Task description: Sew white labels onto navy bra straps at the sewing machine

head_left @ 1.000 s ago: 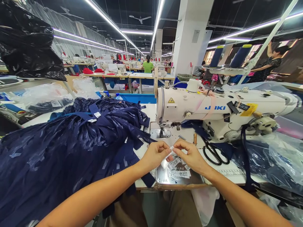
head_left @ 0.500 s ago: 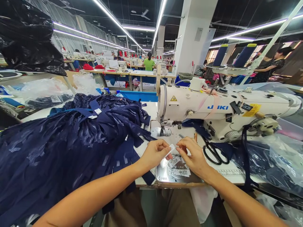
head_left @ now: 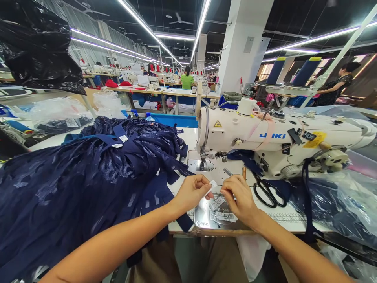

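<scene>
My right hand [head_left: 240, 198] has let go and dropped, fingers curled, toward the loose printed white labels [head_left: 220, 210], leaving the small white fabric label [head_left: 212, 184] pinched in my left hand [head_left: 192, 192] alone.

Blue "JUKI" brand on the white sewing machine [head_left: 265, 135] arm, 2 o'clock from the hands. Yellow warning triangle sticker [head_left: 217, 124] at its head end. Small printed labels [head_left: 219, 208] at 6 o'clock, probably text, too small to read.

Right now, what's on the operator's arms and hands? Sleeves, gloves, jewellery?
Nothing worn that shows. The left hand and right hand are bare, no gloves, and no rings are visible. Both forearms are uncovered up to the frame edge: no sleeves, watch or wristbands in view. Fingernails look short and unpainted.
</scene>
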{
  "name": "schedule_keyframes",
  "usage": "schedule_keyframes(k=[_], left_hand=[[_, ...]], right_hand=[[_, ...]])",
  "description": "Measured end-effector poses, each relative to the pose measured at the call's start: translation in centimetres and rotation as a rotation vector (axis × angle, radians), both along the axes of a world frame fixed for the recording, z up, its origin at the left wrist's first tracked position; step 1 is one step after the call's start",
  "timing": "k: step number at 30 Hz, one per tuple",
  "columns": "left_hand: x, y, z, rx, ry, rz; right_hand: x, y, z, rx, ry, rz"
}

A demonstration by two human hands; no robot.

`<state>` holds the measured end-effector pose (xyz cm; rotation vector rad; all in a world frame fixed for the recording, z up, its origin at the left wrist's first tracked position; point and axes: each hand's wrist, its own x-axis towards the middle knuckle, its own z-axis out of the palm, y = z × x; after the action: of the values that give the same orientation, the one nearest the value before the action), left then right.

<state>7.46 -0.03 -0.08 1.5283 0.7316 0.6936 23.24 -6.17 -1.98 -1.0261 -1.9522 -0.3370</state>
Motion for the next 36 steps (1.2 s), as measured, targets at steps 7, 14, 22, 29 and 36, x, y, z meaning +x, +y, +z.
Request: schedule_keyframes(k=[7,14,22,29,36], left_hand=[[0.0,-0.6,0.6,0.113,0.074,0.022],[0.0,-0.6,0.5,0.133,0.104,0.035],[0.0,-0.2,0.4,0.081,0.071,0.025],[-0.4,-0.2,0.6,0.081,0.132,-0.100],[-0.7,0.1,0.5,-0.020,0.158,-0.202]], right_hand=[[-0.2,1.0,-0.3,-0.006,-0.074,-0.118],[-1.0,-0.1,0.0,0.038,-0.105,-0.018],[-0.2,-0.1,0.2,0.028,-0.088,-0.003],[1.0,1.0,1.4,-0.083,-0.389,0.015],[1.1,0.9,1.9,-0.203,-0.310,0.146]])
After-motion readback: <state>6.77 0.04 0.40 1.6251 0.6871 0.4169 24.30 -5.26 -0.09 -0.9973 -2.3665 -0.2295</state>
